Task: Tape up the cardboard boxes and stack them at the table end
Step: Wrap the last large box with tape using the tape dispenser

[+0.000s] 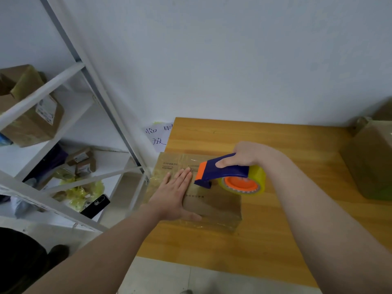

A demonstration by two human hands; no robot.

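1 cropped box (369,162), tape dispenser (224,171) hiding fingers

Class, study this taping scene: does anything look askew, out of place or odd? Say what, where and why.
The cardboard box under the flat left hand seems to jut past the left edge of the table, so that end looks unsupported. Tape along its near side looks wrinkled. The right hand grips the tape dispenser normally.

Blue-and-orange tape dispenser (220,170) (yellowish roll), brown box (212,202), wood-grain table (275,240).
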